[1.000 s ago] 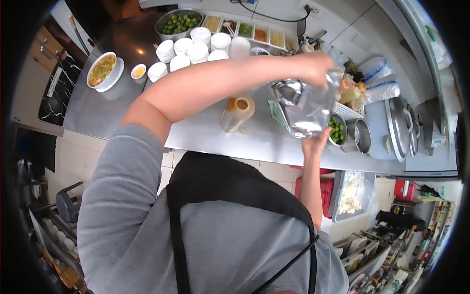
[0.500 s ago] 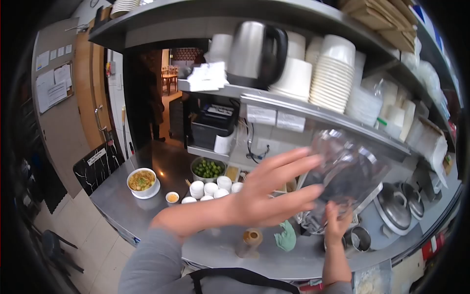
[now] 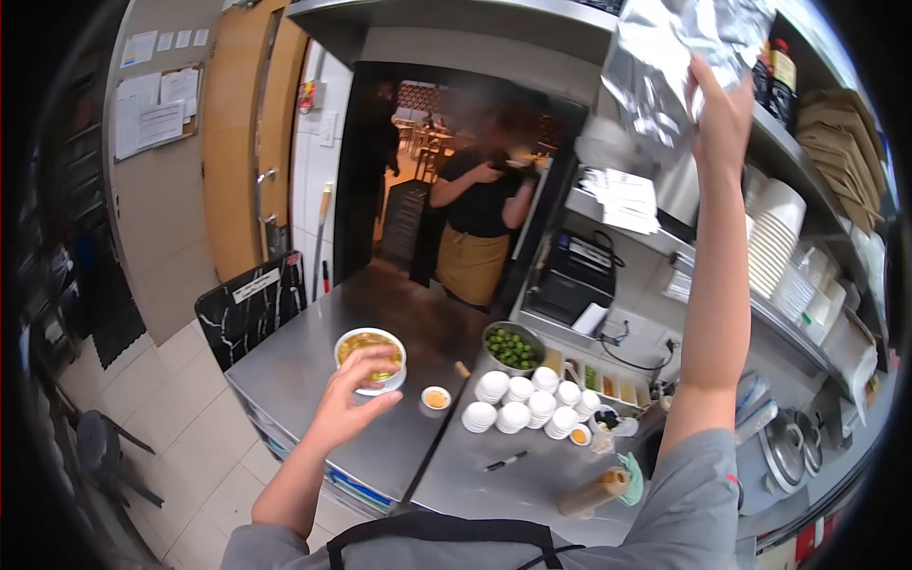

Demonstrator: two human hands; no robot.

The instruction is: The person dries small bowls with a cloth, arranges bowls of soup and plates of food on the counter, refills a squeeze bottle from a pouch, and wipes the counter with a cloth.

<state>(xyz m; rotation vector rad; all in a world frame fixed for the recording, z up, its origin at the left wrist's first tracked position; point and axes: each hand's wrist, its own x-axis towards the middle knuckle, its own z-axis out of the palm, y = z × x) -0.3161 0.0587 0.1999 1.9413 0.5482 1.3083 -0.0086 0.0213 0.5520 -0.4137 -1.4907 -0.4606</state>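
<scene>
My left hand is over the near side of a white bowl of soup-like food, fingers apart and curved. Whether they touch the rim I cannot tell. Under the bowl lies a white plate. A small white cup with orange contents stands just right of it. High at the upper right, my right hand grips a crinkled, shiny plastic bag in front of the upper shelf. Its thumb lies against the bag; the other fingers are partly hidden.
Stacked white cups, a pot of green limes, a black marker and a brownish bottle stand or lie on the steel counter. Beyond, a person in a tan apron is in the doorway. Shelves overhang the right side.
My view has swung left. My right hand has raised the bag from the counter to shelf height. My left hand has left the bag's side and reached the bowl. A person now shows in the doorway.
</scene>
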